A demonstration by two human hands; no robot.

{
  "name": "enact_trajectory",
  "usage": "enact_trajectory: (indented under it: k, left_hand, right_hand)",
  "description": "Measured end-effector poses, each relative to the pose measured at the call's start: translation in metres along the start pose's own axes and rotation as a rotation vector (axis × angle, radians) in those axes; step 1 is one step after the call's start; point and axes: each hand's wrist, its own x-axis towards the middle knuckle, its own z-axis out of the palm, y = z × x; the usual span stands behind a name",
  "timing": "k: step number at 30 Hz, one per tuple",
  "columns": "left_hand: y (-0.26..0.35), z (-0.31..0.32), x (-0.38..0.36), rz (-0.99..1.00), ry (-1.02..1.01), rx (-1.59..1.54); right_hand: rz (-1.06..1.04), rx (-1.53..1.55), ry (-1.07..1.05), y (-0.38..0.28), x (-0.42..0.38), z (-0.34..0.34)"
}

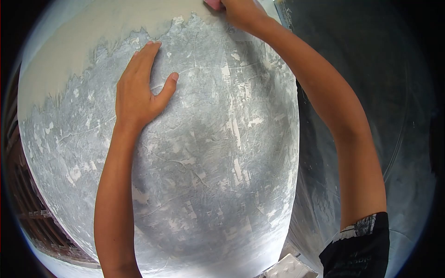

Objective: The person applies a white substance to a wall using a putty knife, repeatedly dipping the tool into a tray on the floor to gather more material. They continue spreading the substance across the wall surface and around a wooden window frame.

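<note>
A big, bulging grey thing (199, 143) spreads out under the left hand (136, 90), whose fingers are straight and free. Below these fingers it looks rough, with white flaky patches and thin, bumpy lines. Above them is a smooth beige coat (102, 30) with a jagged edge. The right hand's (243, 13) fingers grip a pink piece (212, 4), partly out of view.

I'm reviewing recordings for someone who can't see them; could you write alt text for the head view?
A person's right hand, partly cut off at the top edge, holds a pink object at a large, mottled gray surface. The left hand lies open over the gray, below a beige coating with a ragged edge.
</note>
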Motion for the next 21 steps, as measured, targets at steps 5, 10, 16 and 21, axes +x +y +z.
enact_trajectory:
  k: [5,10,16,21]
  left_hand:
    - [-0.001,0.002,0.0,0.004,0.01,-0.022]
    - [0.001,0.0,0.0,-0.02,-0.007,-0.028]
    - [-0.001,0.001,-0.001,-0.008,0.003,-0.053]
    - [-0.001,0.003,-0.001,0.003,0.019,-0.058]
  right_hand:
    - [-0.053,-0.015,-0.244,-0.082,-0.096,-0.029]
    - [0.08,0.161,0.058,-0.033,-0.004,-0.021]
    - [-0.081,-0.03,-0.067,-0.045,-0.046,-0.006]
    - [-0.033,0.073,0.046,-0.067,-0.052,-0.026]
